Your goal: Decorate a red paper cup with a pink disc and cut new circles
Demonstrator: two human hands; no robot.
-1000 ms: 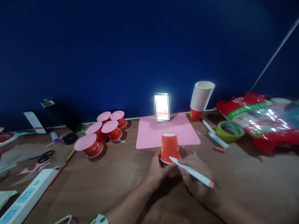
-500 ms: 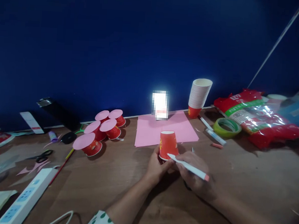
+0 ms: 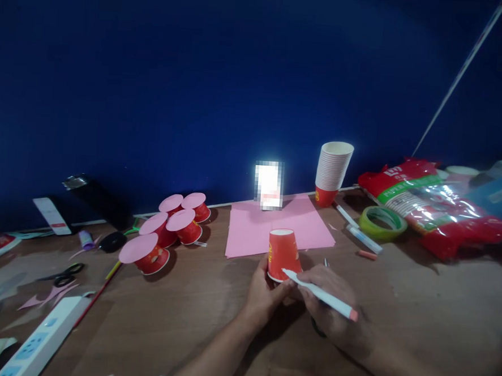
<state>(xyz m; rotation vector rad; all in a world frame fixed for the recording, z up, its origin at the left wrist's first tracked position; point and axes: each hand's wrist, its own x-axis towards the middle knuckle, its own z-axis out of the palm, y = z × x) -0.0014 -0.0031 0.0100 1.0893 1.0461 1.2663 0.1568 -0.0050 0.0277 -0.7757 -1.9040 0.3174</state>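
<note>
My left hand [image 3: 265, 294] is closed around the lower part of a red paper cup [image 3: 284, 252], which is upside down with its white base upward. My right hand [image 3: 329, 298] grips a white marker [image 3: 327, 296] with a pinkish-red end. The marker's tip touches or nearly touches the cup's side near its rim. Behind the cup lie sheets of pink paper [image 3: 248, 233]. A marker cap [image 3: 366, 254] of similar red rests to the right, beside another pen [image 3: 364, 238].
At left stand several upturned red cups topped with pink paper discs [image 3: 139, 248]. Scissors [image 3: 65, 274], a power strip [image 3: 44, 334] and a phone [image 3: 52, 215] are farther left. On the right are stacked cups [image 3: 333, 173], green tape [image 3: 382, 223] and a red plastic package [image 3: 437, 205].
The whole view has tilted, so things sit slightly lower in the picture. Both hands keep their hold, and the marker's tip stays near the same spot on the cup.
</note>
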